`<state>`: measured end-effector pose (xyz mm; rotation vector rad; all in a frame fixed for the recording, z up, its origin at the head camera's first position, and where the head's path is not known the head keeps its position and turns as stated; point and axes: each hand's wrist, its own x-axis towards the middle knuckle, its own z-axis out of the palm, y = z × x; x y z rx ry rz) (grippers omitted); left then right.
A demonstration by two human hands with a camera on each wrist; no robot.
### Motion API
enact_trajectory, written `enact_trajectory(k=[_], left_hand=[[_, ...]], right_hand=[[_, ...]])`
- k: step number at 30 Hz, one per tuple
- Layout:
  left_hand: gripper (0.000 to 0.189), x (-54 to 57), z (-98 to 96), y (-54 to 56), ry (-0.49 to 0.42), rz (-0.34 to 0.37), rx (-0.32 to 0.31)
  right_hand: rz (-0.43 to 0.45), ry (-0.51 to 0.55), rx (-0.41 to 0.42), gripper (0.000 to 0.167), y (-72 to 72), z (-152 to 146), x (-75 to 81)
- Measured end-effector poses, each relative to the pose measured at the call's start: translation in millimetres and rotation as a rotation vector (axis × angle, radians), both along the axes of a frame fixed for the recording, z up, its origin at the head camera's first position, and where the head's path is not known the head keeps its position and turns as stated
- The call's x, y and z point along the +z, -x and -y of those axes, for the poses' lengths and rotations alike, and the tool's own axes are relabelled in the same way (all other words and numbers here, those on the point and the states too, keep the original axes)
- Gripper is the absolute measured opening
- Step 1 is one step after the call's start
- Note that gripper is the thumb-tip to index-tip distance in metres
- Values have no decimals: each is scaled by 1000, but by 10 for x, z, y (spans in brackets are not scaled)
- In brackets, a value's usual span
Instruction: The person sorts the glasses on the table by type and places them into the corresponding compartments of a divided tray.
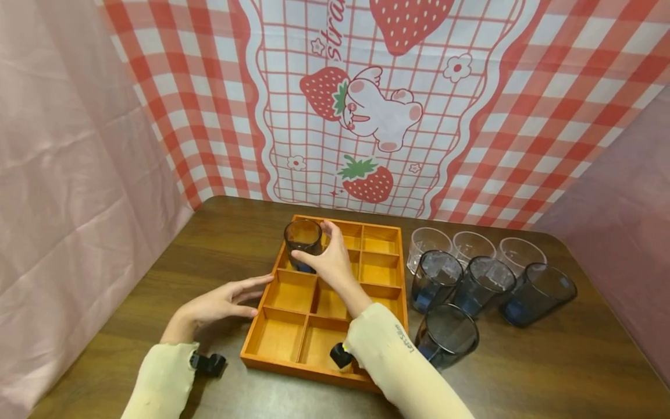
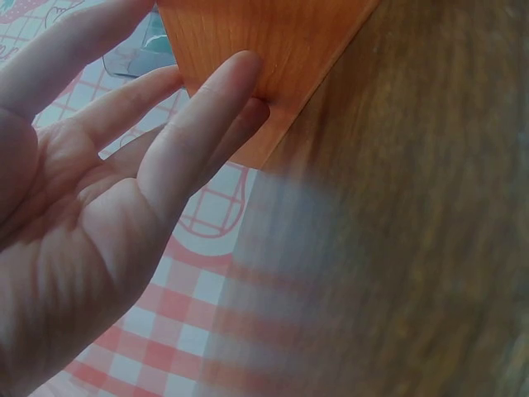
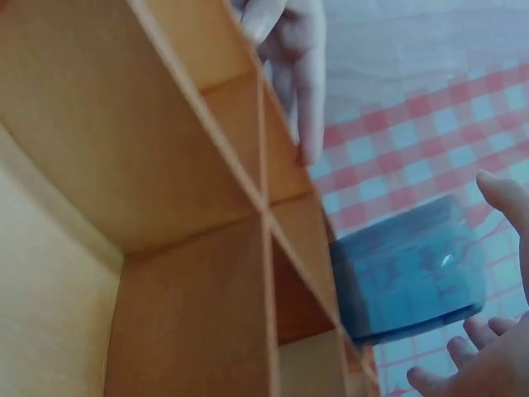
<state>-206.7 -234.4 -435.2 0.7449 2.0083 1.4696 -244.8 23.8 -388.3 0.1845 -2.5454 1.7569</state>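
A dark tinted glass [image 1: 302, 241] stands upright in the far left compartment of a wooden divided tray [image 1: 293, 369]. My right hand [image 1: 335, 263] is beside the glass, thumb and fingers spread around its right side. In the right wrist view, a gap shows between that hand [image 3: 488, 356] and the tinted glass [image 3: 409, 273]. My left hand [image 1: 222, 302] rests against the tray's left side with its fingers extended. The left wrist view shows its fingers [image 2: 202, 124] straight along the tray's outer wall [image 2: 273, 50].
Right of the tray stand several more tinted glasses [image 1: 437, 282] on the brown table [image 1: 209, 256]. Behind them are three clear glasses [image 1: 473, 247]. A checked strawberry-print cloth [image 1: 387, 174] hangs at the table's back edge, and a pink curtain [image 1: 89, 174] hangs at left.
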Motion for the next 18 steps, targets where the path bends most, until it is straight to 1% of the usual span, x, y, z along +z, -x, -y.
enact_trajectory(k=[6, 14, 18], left_hand=[[74, 0, 10, -28, -3, 14, 16], [75, 5, -1, -15, 4, 4, 23], [75, 12, -7, -6, 3, 8, 22]], right_hand=[[-16, 24, 65, 97, -204, -63, 182], [-67, 50, 174, 91, -547, -276, 459], [-81, 73, 226, 89, -692, -423, 541]])
